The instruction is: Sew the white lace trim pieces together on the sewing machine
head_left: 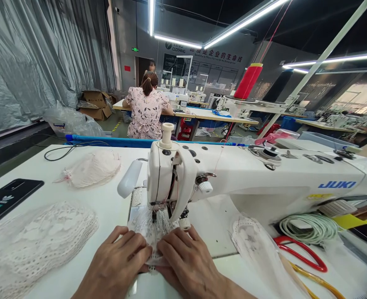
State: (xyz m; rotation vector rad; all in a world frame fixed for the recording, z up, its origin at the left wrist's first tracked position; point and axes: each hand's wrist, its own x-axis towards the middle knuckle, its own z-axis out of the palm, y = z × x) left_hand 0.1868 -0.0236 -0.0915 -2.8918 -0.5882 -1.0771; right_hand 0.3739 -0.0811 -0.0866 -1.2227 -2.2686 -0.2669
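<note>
A white sewing machine (214, 174) stands across the table, with white lace fabric (144, 220) lying under its needle and presser foot. My left hand (121, 259) is closed on the left edge of this lace, just in front of the foot. On the right side of the same piece, my right hand (186, 257) pinches it, fingers bent and close to the left hand's fingertips. The fabric between the hands is partly hidden by the fingers. Pink thread runs down the machine's head to the needle area.
Lace pieces (55, 236) and a pale bundle (94, 168) lie left, near a black phone (15, 195). At right are more lace (258, 245), red-handled scissors (301, 253) and a coiled cord (308, 227). A person (147, 106) sits ahead, back turned.
</note>
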